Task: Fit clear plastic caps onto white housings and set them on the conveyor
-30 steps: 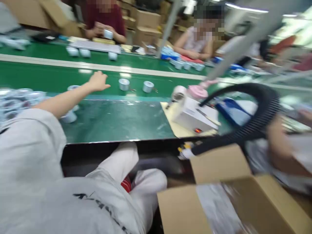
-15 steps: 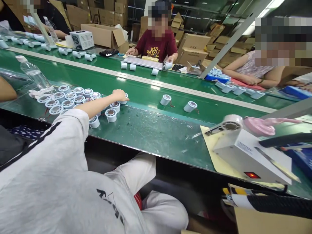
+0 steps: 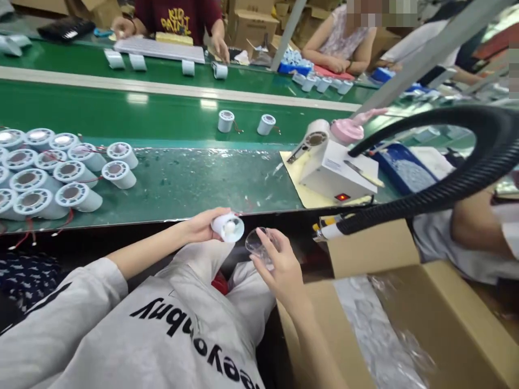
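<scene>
My left hand [image 3: 205,224] is wrapped round a pale blue cylinder [image 3: 230,228], its open end facing right and a round white shape inside. Just to the right, my right hand [image 3: 279,262] pinches a clear round plastic piece [image 3: 256,244] between thumb and fingers. The two pieces are close but apart, above my lap near the bench edge. Similar cylinders with ringed tops and red wires, such as this one [image 3: 119,174], stand grouped on the green bench [image 3: 190,181] at the left.
Two cylinders [image 3: 226,121] stand on the green belt [image 3: 162,116]. A white machine [image 3: 338,170] with a lit red switch sits at the bench's right, beside a black hose [image 3: 430,189]. An open cardboard box [image 3: 320,324] is at lower right. People sit across the belt.
The view has shifted right and down. My left hand has come back from the grouped cylinders and holds one above my lap. My right hand has come into view with the clear piece.
</scene>
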Demonstrator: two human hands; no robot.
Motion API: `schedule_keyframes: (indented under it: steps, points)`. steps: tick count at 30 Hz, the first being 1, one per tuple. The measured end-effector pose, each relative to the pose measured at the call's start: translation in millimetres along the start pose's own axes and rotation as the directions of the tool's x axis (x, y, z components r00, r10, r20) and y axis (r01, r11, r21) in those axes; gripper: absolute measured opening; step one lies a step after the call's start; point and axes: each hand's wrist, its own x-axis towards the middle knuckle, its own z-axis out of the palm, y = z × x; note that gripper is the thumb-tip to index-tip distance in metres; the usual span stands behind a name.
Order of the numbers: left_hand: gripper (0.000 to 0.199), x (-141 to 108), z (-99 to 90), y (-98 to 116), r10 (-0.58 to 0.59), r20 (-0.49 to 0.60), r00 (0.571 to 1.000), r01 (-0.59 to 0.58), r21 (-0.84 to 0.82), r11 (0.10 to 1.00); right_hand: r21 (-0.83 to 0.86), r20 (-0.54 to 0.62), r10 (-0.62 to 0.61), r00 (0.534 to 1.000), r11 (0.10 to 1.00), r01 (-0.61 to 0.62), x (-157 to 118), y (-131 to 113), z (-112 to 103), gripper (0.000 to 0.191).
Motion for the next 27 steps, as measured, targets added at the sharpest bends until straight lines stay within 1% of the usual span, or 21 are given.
schedule_keyframes:
  steps: [1,3,4,5,6,7,9,10,11,13,15,17,19,21,23,24,25,27]
  points:
    - [0.043,0.7,4.4,-10.6,-0.038,0.04,0.998,0.037,0.036,0.999,-0.089,-0.014,-0.018,1.0,0.996,0.016,3.9,-4.0,4.1,0.048]
    - [0.04,-1.4,10.1,-18.9,-0.109,0.108,0.988,0.085,0.207,0.975,-0.223,-0.021,-0.02,1.0,0.975,0.014,6.0,-7.9,8.2,0.046]
    - [0.037,-3.7,12.1,-18.1,-0.123,0.142,0.982,0.069,0.336,0.939,-0.261,-0.013,-0.007,1.0,0.965,0.003,5.3,-8.4,9.1,0.045]
    - [0.033,-6.5,14.0,-15.1,-0.106,0.171,0.98,0.012,0.477,0.879,-0.275,0.002,0.012,1.0,0.961,-0.011,4.0,-8.3,9.7,0.043]
    - [0.028,-9.4,15.9,-11.3,-0.057,0.195,0.979,-0.075,0.608,0.79,-0.265,0.022,0.033,0.999,0.964,-0.026,2.5,-7.7,10.1,0.039]
    - [0.024,-12.2,17.7,-7.4,0.019,0.216,0.976,-0.17,0.707,0.686,-0.23,0.047,0.052,0.998,0.972,-0.04,1.0,-7.0,10.5,0.034]
    - [0.02,-16.7,20.6,-2.5,0.184,0.254,0.949,-0.313,0.813,0.49,-0.089,0.102,0.089,0.991,0.993,-0.08,-1.4,-5.8,10.7,0.018]
    - [0.021,-18.0,21.3,-2.0,0.246,0.265,0.932,-0.35,0.831,0.432,0.007,0.124,0.108,0.986,0.994,-0.109,-2.3,-5.8,10.6,0.008]
    - [0.024,-18.4,21.1,-3.1,0.29,0.267,0.919,-0.37,0.835,0.407,0.11,0.136,0.128,0.982,0.984,-0.143,-3.0,-6.3,10.1,0.001]
    - [0.04,-16.4,17.8,-8.5,0.338,0.266,0.903,-0.396,0.82,0.414,0.285,0.123,0.189,0.974,0.934,-0.217,-3.4,-8.8,8.3,0.013]
    - [0.056,-11.7,11.5,-16.1,0.373,0.28,0.884,-0.43,0.801,0.417,0.389,0.086,0.27,0.959,0.877,-0.282,-2.9,-12.1,5.7,0.021]
    - [0.062,-6.6,4.8,-23.0,0.391,0.32,0.863,-0.475,0.779,0.41,0.455,0.068,0.358,0.931,0.82,-0.348,-2.1,-14.2,3.1,0.025]
    - [0.062,-3.8,0.5,-27.2,0.361,0.376,0.853,-0.509,0.749,0.424,0.524,0.083,0.431,0.898,0.748,-0.408,-1.7,-13.8,1.3,0.027]
    - [0.065,-4.7,0.5,-28.1,0.291,0.404,0.867,-0.498,0.723,0.479,0.606,0.102,0.482,0.87,0.664,-0.439,-2.3,-11.1,0.4,0.027]
    - [0.068,-8.8,4.0,-26.9,0.225,0.386,0.895,-0.443,0.708,0.55,0.676,0.119,0.492,0.863,0.596,-0.433,-4.4,-7.8,0.0,0.028]
    - [0.068,-11.4,6.4,-26.1,0.206,0.359,0.91,-0.408,0.694,0.593,0.694,0.127,0.476,0.87,0.585,-0.421,-5.9,-6.5,-0.2,0.027]
    - [0.069,-14.0,8.8,-25.4,0.193,0.327,0.925,-0.371,0.671,0.641,0.69,0.135,0.444,0.886,0.6,-0.406,-7.7,-5.7,-0.4,0.023]
    - [0.069,-18.5,12.4,-24.8,0.174,0.262,0.949,-0.3,0.596,0.745,0.624,0.137,0.359,0.923,0.693,-0.362,-11.7,-6.1,-0.8,0.019]
